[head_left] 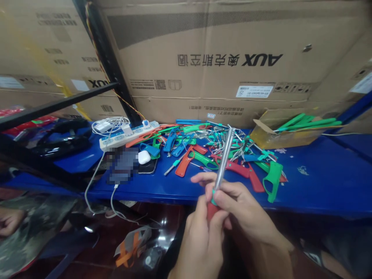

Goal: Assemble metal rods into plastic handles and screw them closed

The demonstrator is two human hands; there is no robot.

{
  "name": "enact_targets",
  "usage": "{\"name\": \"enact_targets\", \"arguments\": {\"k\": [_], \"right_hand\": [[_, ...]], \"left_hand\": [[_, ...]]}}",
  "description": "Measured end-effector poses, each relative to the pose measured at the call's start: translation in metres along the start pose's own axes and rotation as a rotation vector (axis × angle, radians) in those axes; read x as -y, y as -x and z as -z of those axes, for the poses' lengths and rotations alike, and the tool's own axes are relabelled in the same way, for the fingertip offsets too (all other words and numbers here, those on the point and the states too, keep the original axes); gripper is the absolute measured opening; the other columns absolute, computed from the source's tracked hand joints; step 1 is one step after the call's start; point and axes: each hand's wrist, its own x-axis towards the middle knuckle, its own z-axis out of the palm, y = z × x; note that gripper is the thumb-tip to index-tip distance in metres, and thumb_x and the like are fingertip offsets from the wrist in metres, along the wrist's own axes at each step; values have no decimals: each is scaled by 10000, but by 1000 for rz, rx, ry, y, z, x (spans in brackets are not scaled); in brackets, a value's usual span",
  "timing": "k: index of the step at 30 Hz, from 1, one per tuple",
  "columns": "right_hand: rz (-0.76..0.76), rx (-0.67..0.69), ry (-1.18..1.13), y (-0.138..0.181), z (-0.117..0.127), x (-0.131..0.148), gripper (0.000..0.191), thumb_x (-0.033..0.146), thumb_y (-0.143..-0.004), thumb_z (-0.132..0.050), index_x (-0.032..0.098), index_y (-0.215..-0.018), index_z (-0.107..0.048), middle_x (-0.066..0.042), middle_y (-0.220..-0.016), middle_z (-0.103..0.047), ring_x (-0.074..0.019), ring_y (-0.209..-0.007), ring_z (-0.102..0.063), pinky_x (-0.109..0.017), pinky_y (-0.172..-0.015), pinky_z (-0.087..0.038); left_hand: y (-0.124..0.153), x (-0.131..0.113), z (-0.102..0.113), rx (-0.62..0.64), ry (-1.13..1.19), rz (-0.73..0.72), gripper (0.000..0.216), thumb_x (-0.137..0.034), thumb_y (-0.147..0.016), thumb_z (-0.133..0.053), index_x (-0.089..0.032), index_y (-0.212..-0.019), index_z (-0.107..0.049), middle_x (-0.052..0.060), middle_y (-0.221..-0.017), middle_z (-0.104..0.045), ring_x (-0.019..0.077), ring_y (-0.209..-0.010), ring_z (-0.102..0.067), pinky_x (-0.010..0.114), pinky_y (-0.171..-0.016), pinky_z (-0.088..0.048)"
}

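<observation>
In front of the blue table, both my hands are closed on one long-necked gas lighter [223,164]. Its metal tube points up and away, with a teal collar at its base and a red handle mostly hidden by fingers. My left hand [202,236] wraps around the red handle. Thumb and fingers of my right hand [247,207] pinch the collar where the tube meets the handle. Beyond them lies a heap of teal-ended lighter parts [217,143] with thin white wires. Around it are loose handles, among them a red handle [183,163], a blue handle [170,140] and a green handle [273,182].
A cardboard box [279,139] of green pieces stands at the right. A white power strip [124,136], a plugged-in phone [123,166] and a white earbud case [144,157] lie left. Large AUX cartons [162,50] back the blue table [162,188]. Another person's hand [10,221] shows at left.
</observation>
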Motion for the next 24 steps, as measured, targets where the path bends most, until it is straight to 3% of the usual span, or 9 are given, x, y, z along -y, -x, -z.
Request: {"name": "enact_targets", "arguments": {"k": [5, 9, 12, 14, 16, 18, 21, 22, 24], "right_hand": [[-3, 17, -77, 18, 7, -5, 361, 554, -905, -676, 204, -859, -751, -77, -1191, -677, -76, -569, -514, -198, -455, -428], [4, -102, 23, 34, 23, -5, 319, 528, -875, -721, 215, -860, -784, -94, -1265, -657, -127, -675, -612, -216, -481, -471], [125, -300, 140, 36, 38, -2, 264, 486, -895, -712, 236, -854, -785, -86, -1332, -643, -237, -1001, -690, -299, -739, -591], [235, -473, 268, 34, 51, -3, 267, 502, -911, -684, 256, -881, -786, -80, -1357, -644, -296, -1236, -618, -385, -954, -562], [243, -595, 496, 34, 69, -7, 338, 576, -888, -670, 272, -974, -790, -82, -1427, -609, -330, -1360, -527, -453, -1060, -502], [178, -726, 737, 40, 97, -12, 485, 675, -842, -641, 270, -1069, -780, -101, -1453, -590, -356, -1372, -515, -505, -1082, -474], [84, -1088, 1007, 63, 160, -22, 547, 686, -792, -630, 207, -1015, -770, -199, -1269, -683, -400, -1219, -624, -535, -981, -510], [-19, -1137, 1104, 72, 185, -24, 497, 641, -791, -657, 192, -973, -772, -230, -1179, -713, -408, -1145, -660, -521, -909, -532], [-204, -1182, 1214, 89, 236, -29, 367, 560, -757, -727, 198, -793, -775, -230, -869, -754, -360, -798, -729, -460, -654, -534]], "left_hand": [[7, -13, -14, 9, -267, 61, 341, -392, -936, -668, -211, -1224, -670, 16, -646, -653, 163, -535, -583, 225, -458, -362], [6, -13, -27, 86, -214, 110, 349, -374, -882, -721, -216, -1189, -670, 13, -659, -661, 159, -532, -589, 225, -465, -394], [-2, -3, -27, 248, -135, 188, 363, -338, -821, -764, -204, -1144, -664, -10, -641, -639, 125, -465, -548, 203, -426, -394], [-12, 6, -23, 405, -124, 280, 307, -350, -818, -766, -184, -1051, -652, -25, -615, -616, 87, -389, -483, 178, -366, -350], [-23, 14, -16, 469, -110, 326, 289, -401, -852, -740, -177, -979, -609, -48, -593, -576, 54, -335, -408, 158, -318, -298], [-34, 18, -8, 368, -53, 283, 357, -488, -873, -715, -181, -988, -574, -87, -577, -501, 32, -311, -339, 147, -295, -256], [-49, 15, 7, 125, 1, 132, 451, -589, -873, -695, -183, -1012, -558, -125, -550, -393, 26, -305, -298, 137, -292, -211], [-54, 11, 13, 55, -7, 78, 446, -584, -876, -698, -182, -1007, -557, -131, -545, -367, 23, -311, -295, 130, -301, -204], [-65, 2, 25, -50, -36, -11, 410, -544, -880, -718, -188, -995, -549, -137, -544, -344, 17, -319, -289, 117, -315, -194]]}}
